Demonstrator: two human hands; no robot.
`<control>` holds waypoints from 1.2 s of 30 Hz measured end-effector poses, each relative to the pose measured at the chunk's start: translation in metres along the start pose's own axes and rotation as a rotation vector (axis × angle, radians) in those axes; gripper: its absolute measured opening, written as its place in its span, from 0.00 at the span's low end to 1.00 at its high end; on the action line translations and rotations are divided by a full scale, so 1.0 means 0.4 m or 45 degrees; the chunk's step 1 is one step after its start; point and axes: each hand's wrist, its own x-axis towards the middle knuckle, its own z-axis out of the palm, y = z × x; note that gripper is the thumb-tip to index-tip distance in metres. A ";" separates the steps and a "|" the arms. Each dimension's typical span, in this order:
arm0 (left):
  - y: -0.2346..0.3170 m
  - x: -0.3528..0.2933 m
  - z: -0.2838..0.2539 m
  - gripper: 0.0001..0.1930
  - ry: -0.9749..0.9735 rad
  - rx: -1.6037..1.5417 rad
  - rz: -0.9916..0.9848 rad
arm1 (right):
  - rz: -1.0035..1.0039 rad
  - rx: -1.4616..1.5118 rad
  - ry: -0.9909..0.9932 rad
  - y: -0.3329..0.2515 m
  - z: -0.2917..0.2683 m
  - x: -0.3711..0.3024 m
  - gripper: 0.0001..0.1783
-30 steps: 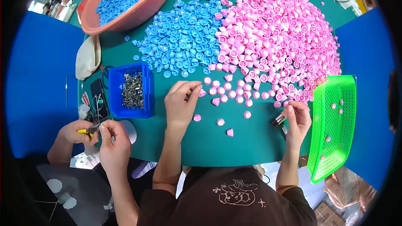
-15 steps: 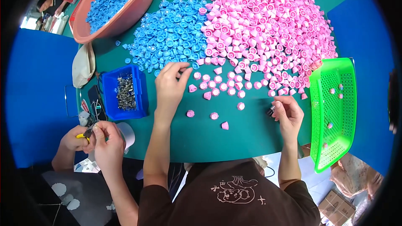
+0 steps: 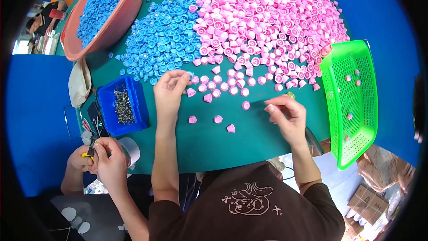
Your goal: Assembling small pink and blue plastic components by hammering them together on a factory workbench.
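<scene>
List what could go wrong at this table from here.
1. The near end of the green basket seems to jut past the table edge, so a bump might tip it and spill the small pieces inside.
2. The blue pile and the pink pile touch, so a sweep could mix them.
3. The left hand, a small blue piece at its fingertips, is close beside loose pink pieces and might knock some away.

Pink caps (image 3: 267,18), blue caps (image 3: 165,40): smooth plastic. Green basket (image 3: 335,102): glossy plastic. Tabletop (image 3: 200,151): smooth, matt. Brown shirt (image 3: 290,185): matt cloth.
</scene>
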 end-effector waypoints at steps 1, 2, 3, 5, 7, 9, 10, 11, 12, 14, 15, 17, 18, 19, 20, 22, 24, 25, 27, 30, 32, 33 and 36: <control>-0.009 -0.021 -0.003 0.08 -0.146 -0.285 -0.072 | 0.024 0.047 -0.063 -0.006 0.015 0.002 0.07; -0.012 -0.045 0.005 0.08 -0.250 -0.496 -0.151 | -0.016 0.080 -0.110 -0.013 0.033 0.008 0.09; -0.009 -0.073 0.016 0.08 -0.346 -0.707 -0.228 | -0.060 0.114 -0.165 -0.021 0.053 0.017 0.11; -0.003 -0.127 0.050 0.07 -0.398 -0.741 -0.293 | -0.125 0.102 -0.228 -0.032 0.090 0.028 0.18; -0.002 -0.175 0.084 0.07 -0.408 -0.644 -0.294 | -0.183 0.163 -0.227 -0.057 0.126 0.037 0.19; -0.029 -0.216 0.104 0.07 -0.411 -0.612 -0.216 | -0.238 0.093 -0.261 -0.025 0.128 0.028 0.18; -0.033 -0.233 0.110 0.06 -0.354 -0.621 -0.264 | -0.294 0.026 -0.302 -0.013 0.128 0.023 0.16; -0.040 -0.244 0.112 0.06 -0.349 -0.619 -0.264 | -0.205 0.035 -0.299 -0.013 0.123 0.017 0.14; -0.050 -0.257 0.109 0.06 -0.362 -0.599 -0.284 | -0.204 0.041 -0.309 -0.010 0.121 0.011 0.14; -0.058 -0.269 0.119 0.08 -0.359 -0.595 -0.275 | -0.264 0.006 -0.355 0.000 0.117 0.003 0.15; -0.053 -0.272 0.124 0.08 -0.343 -0.591 -0.277 | -0.262 0.018 -0.306 0.007 0.115 -0.002 0.15; -0.033 -0.272 0.126 0.07 -0.371 -0.493 -0.254 | -0.275 0.000 -0.217 0.001 0.105 -0.002 0.13; -0.032 -0.264 0.121 0.07 -0.364 -0.491 -0.255 | -0.034 0.278 -0.158 -0.002 0.101 -0.003 0.11; -0.031 -0.252 0.110 0.07 -0.242 -0.167 -0.056 | 0.210 0.553 -0.095 -0.003 0.095 -0.005 0.10; -0.028 -0.238 0.098 0.06 -0.119 0.158 0.141 | 0.231 0.646 -0.125 0.020 0.076 0.003 0.10; 0.005 -0.199 0.072 0.08 0.020 0.608 0.345 | 0.320 0.867 -0.079 0.036 0.051 0.016 0.12; -0.003 -0.163 0.056 0.10 0.043 0.875 0.544 | 0.341 0.886 -0.072 0.036 0.043 0.023 0.13; -0.014 -0.148 0.052 0.10 0.044 0.875 0.540 | 0.354 0.881 -0.079 0.029 0.040 0.027 0.13; -0.030 -0.126 0.046 0.14 -0.071 1.134 0.834 | 0.366 0.871 -0.077 0.026 0.035 0.025 0.13; -0.035 -0.116 0.050 0.14 -0.050 1.137 0.873 | 0.328 0.761 -0.045 0.036 0.027 0.015 0.13; -0.016 -0.146 0.061 0.15 -0.163 0.914 0.517 | 0.239 0.658 -0.054 0.040 0.021 0.008 0.14; -0.006 -0.165 0.065 0.15 -0.252 0.701 0.160 | 0.240 0.650 -0.044 0.036 0.018 0.004 0.14; -0.028 -0.183 0.118 0.15 -0.381 0.511 0.121 | 0.213 0.566 -0.012 0.029 0.010 -0.002 0.13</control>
